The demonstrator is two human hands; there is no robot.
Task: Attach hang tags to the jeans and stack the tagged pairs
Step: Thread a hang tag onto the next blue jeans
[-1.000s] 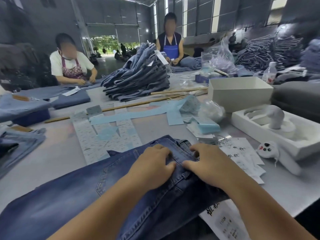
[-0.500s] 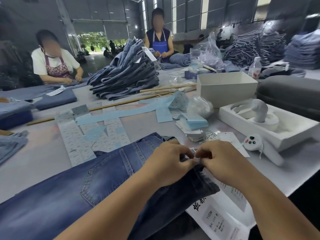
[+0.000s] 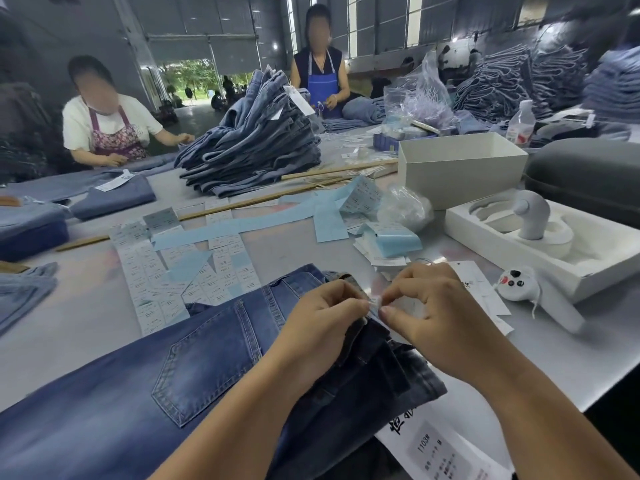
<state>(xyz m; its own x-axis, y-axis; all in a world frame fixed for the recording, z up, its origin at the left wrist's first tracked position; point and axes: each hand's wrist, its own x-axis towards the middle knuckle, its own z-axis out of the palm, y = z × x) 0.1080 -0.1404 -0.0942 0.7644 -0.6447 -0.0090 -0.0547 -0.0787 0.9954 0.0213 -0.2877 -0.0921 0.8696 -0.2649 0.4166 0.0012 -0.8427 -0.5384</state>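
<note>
A pair of dark blue jeans (image 3: 194, 368) lies folded on the grey table (image 3: 79, 317) in front of me, back pocket up, waistband to the right. My left hand (image 3: 325, 320) grips the waistband edge with curled fingers. My right hand (image 3: 429, 313) pinches a small clear fastener (image 3: 375, 302) between thumb and forefinger, tip to tip with the left hand. White hang tags (image 3: 485, 292) lie just beyond my right hand. A tall stack of tagged jeans (image 3: 256, 140) stands at the table's middle back.
Sticker sheets (image 3: 162, 271) and blue backing strips (image 3: 242, 226) are spread beyond the jeans. A white box (image 3: 460, 168), a foam tray (image 3: 540, 244) and a white controller (image 3: 519, 289) sit at right. A printed sheet (image 3: 440, 448) lies under the jeans. Two people work across the table.
My hands rose off the flat waistband and came together at its edge, now pinching a small fastener between them. The view shifted slightly left and closer.
</note>
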